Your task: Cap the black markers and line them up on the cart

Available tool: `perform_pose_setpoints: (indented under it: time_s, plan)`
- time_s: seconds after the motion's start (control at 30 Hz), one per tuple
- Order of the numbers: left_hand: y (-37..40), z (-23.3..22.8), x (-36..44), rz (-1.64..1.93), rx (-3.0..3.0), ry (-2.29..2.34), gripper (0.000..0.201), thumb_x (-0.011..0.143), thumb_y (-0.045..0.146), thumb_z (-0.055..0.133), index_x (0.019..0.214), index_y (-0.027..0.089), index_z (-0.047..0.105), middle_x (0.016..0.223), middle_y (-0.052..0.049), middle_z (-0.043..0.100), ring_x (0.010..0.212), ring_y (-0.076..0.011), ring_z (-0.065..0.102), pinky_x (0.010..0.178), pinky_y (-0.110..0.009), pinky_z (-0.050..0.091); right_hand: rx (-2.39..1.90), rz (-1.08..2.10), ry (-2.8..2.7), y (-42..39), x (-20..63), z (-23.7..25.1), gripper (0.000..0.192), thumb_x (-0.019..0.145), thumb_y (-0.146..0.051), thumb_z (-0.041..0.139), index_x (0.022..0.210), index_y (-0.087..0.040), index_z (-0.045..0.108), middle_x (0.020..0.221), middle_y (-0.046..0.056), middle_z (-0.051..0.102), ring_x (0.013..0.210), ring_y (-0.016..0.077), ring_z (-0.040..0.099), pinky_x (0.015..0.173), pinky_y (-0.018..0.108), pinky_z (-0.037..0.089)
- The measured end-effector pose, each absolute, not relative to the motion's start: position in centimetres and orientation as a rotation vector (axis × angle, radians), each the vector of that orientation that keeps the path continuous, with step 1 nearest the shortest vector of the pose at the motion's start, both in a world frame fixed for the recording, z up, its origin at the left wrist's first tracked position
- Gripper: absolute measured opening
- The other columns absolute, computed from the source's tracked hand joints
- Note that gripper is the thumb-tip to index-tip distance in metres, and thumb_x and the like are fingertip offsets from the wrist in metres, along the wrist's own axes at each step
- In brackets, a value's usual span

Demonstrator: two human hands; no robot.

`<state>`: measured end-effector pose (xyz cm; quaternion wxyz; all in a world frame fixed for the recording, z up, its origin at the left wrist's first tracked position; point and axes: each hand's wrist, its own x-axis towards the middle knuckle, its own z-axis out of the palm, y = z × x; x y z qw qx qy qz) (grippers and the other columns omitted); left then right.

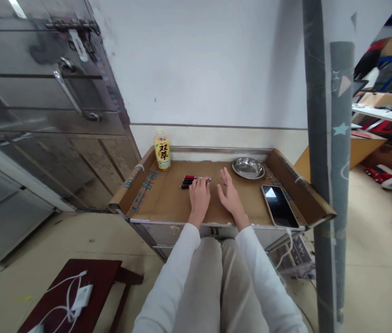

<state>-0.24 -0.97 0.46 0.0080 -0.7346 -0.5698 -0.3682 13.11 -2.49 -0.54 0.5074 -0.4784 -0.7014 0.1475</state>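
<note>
Several pens (pixel 186 182), red and black, lie side by side near the middle of the cardboard-lined tabletop (pixel 168 203). My left hand (pixel 199 195) is over their right ends, fingers bent down and closed on them; its fingertips are partly hidden. To the right of it, my right hand (pixel 231 196) is held with thumb and fingers apart and nothing in it. A shallow round metal dish (pixel 248 168) lies beyond my right hand. The smartphone (pixel 280 206) is on the right, near the front edge.
A yellow-labelled drink bottle (pixel 162 150) stands at the back left. Folded cardboard sides (pixel 300 189) border the tabletop. Tall grey rolls (pixel 341 138) rise at the right. A dark red stool (pixel 102 273) with white cables (pixel 69 300) is at lower left, a metal door (pixel 36 92) beyond.
</note>
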Motion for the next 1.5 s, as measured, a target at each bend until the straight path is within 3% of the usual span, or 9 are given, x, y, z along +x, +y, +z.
perform_pose_setpoints:
  time_s: [0.1,0.23,0.4,0.87,0.97,1.1,1.5]
  plan:
    - [-2.0,0.4,-0.9,-0.954,-2.154,-1.975,0.022,0.095,0.018,0.043,0.111,0.019,0.059,0.112,-0.011,0.066,0.103,-0.0281,0.055,0.090,-0.042,0.044,-1.282,0.255,-1.693,-1.9,13.4,-1.3,0.061,0.098,-0.031,0.033,0.154,-0.019,0.016,0.153,0.014,0.038,0.140,0.0209,0.039,0.113,0.043,0.036]
    - [-2.5,0.3,-1.0,-0.751,-2.061,-2.105,0.027,0.094,0.011,0.037,0.111,0.013,0.057,0.109,-0.015,0.062,0.103,-0.0287,0.055,0.088,-0.041,0.044,-1.478,0.067,-1.792,-1.3,13.7,-2.6,0.049,0.094,-0.021,0.034,0.141,-0.008,0.041,0.136,0.020,0.053,0.128,0.0257,0.049,0.108,0.045,0.039]
    - [-2.2,0.1,-0.8,-0.721,-2.054,-2.164,0.023,0.094,0.012,0.038,0.109,0.010,0.055,0.108,-0.017,0.059,0.102,-0.0284,0.057,0.087,-0.039,0.045,-1.706,-0.096,-1.889,-0.9,13.7,-3.3,0.035,0.094,-0.017,0.037,0.120,-0.008,0.058,0.116,0.019,0.064,0.110,0.0269,0.055,0.099,0.041,0.042]
    - [-1.4,-0.1,-0.8,-0.858,-2.078,-2.118,0.021,0.090,0.010,0.043,0.109,0.010,0.050,0.111,-0.018,0.054,0.099,-0.0265,0.058,0.085,-0.038,0.046,-1.724,-0.170,-1.945,-1.0,13.7,-3.4,0.032,0.095,-0.016,0.038,0.119,-0.011,0.058,0.119,0.015,0.063,0.108,0.0242,0.054,0.095,0.034,0.039]
    - [-1.5,-0.1,-0.8,-0.913,-2.299,-1.928,0.022,0.087,0.006,0.045,0.107,0.013,0.051,0.110,-0.015,0.054,0.099,-0.0238,0.057,0.087,-0.036,0.046,-1.737,-0.177,-1.948,-1.0,13.7,-3.3,0.031,0.095,-0.015,0.039,0.118,-0.011,0.059,0.117,0.015,0.063,0.107,0.0237,0.053,0.093,0.033,0.039]
    - [-1.4,-0.4,-0.6,-0.801,-2.655,-1.611,0.018,0.085,0.006,0.046,0.098,0.016,0.052,0.105,-0.010,0.056,0.099,-0.0213,0.056,0.091,-0.035,0.044,-1.786,-0.208,-1.946,-0.9,13.5,-3.2,0.028,0.094,-0.014,0.040,0.115,-0.011,0.059,0.110,0.014,0.064,0.104,0.0235,0.053,0.090,0.033,0.037]
    - [-1.3,-0.4,-0.5,-0.659,-2.694,-1.577,0.021,0.087,0.007,0.045,0.101,0.019,0.053,0.107,-0.009,0.056,0.104,-0.0220,0.054,0.093,-0.036,0.042,-1.833,-0.177,-1.908,-0.7,13.4,-3.0,0.024,0.093,-0.016,0.041,0.108,-0.012,0.060,0.103,0.013,0.063,0.098,0.0239,0.052,0.083,0.032,0.036]
